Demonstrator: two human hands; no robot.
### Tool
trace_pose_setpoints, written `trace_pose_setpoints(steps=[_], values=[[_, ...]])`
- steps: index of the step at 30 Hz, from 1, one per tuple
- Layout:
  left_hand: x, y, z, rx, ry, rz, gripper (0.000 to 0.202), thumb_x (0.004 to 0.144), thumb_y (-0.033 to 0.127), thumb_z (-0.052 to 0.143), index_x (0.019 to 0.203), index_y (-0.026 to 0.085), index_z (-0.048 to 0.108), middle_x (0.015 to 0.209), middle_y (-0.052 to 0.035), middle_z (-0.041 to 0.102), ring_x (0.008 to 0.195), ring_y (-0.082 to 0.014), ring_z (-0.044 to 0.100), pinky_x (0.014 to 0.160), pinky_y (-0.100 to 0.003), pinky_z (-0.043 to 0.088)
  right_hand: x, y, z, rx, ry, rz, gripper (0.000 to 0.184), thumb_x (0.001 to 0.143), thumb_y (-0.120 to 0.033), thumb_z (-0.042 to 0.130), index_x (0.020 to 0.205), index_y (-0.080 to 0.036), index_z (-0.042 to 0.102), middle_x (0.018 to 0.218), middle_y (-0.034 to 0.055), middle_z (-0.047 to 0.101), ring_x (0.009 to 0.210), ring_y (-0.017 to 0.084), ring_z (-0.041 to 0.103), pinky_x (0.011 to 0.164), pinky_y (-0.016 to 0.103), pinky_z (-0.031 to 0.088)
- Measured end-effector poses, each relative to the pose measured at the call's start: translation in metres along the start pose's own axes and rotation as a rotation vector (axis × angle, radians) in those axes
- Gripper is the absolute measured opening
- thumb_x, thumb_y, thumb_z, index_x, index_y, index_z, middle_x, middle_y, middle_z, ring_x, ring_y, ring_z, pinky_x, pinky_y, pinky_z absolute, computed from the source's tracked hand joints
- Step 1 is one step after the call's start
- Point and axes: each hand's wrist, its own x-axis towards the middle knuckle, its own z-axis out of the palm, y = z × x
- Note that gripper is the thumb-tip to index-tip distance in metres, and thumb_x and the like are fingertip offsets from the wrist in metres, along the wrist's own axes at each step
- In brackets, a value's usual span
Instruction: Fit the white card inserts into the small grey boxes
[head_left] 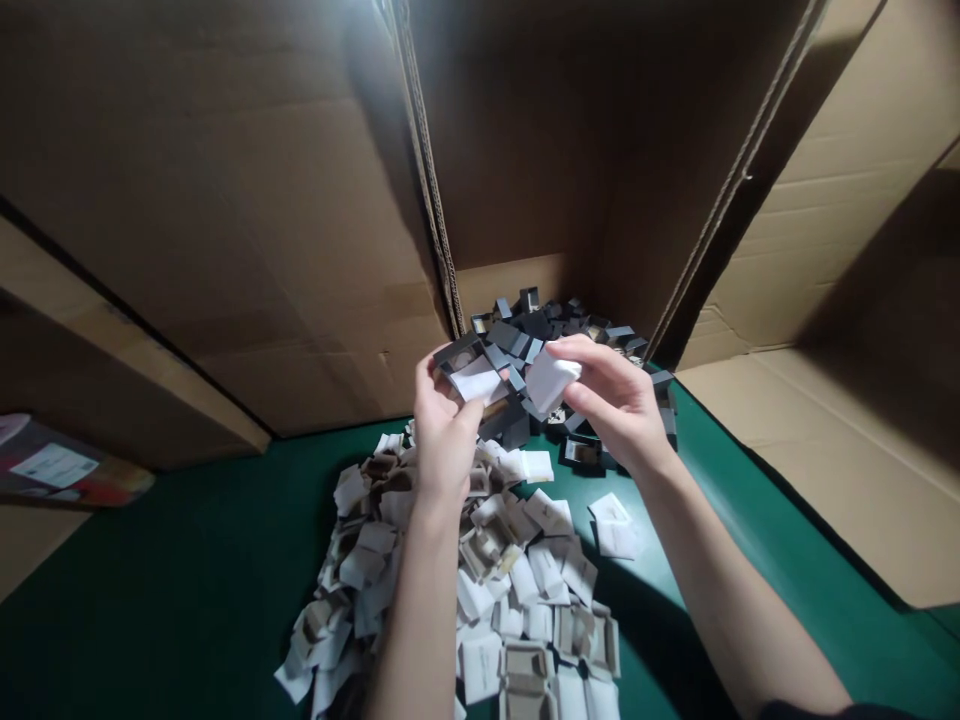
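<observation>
My left hand [442, 430] holds a small dark grey box [469, 362] with a white insert showing in it, raised above the green table. My right hand [611, 400] pinches a white folded paper insert [551, 380] just to the right of that box. The two hands are close together, almost touching. Below them lies a heap of white and brown paper inserts [487, 580]. Behind the hands a pile of small dark grey boxes [547, 330] spills out of an open cardboard carton.
A large cardboard carton [525, 150] lies on its side at the back, flaps spread left and right. The green table surface [187, 560] runs under everything. A flat cardboard sheet [847, 450] lies at the right. A coloured package [60, 470] sits at the far left.
</observation>
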Motion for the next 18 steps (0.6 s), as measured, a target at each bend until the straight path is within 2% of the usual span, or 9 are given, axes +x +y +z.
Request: trace_pose_setpoints(steps=[4,11,14,18], values=[[-0.001,-0.005,0.0,0.032,0.004,0.015,0.057,0.067,0.004,0.057,0.119,0.017,0.038,0.127,-0.0109,0.052,0.114,-0.0203,0.055,0.102,-0.036,0.045,0.0,-0.003,-0.005,0.016,-0.007,0.015,0.023,0.082,-0.021,0.061,0.103,-0.019,0.053,0.107,0.0078,0.055,0.1,0.017,0.055,0.087,0.032,0.048],[-0.003,-0.006,0.004,0.087,0.005,0.052,0.057,0.064,0.0,0.053,0.117,0.016,0.043,0.119,-0.0075,0.055,0.113,-0.0162,0.054,0.096,-0.025,0.047,0.0,-0.008,-0.01,-0.018,-0.096,-0.033,0.018,0.08,-0.013,0.06,0.094,-0.018,0.05,0.112,0.0101,0.052,0.099,0.018,0.054,0.078,0.03,0.049],[-0.005,-0.001,0.006,0.048,-0.012,-0.037,0.053,0.072,0.009,0.058,0.123,0.015,0.043,0.12,-0.0084,0.056,0.108,-0.0171,0.057,0.091,-0.025,0.048,0.0,-0.008,-0.008,-0.083,-0.096,-0.028,0.019,0.08,-0.013,0.061,0.096,-0.018,0.052,0.113,0.0103,0.052,0.102,0.018,0.054,0.084,0.032,0.048],[-0.006,0.002,0.007,0.076,0.007,-0.191,0.043,0.085,0.029,0.054,0.126,0.018,0.049,0.116,-0.0076,0.06,0.102,-0.0208,0.059,0.073,-0.024,0.052,-0.001,-0.007,-0.008,-0.161,-0.104,-0.004,0.023,0.081,-0.016,0.062,0.101,-0.017,0.052,0.115,0.0105,0.052,0.107,0.019,0.053,0.092,0.034,0.047]])
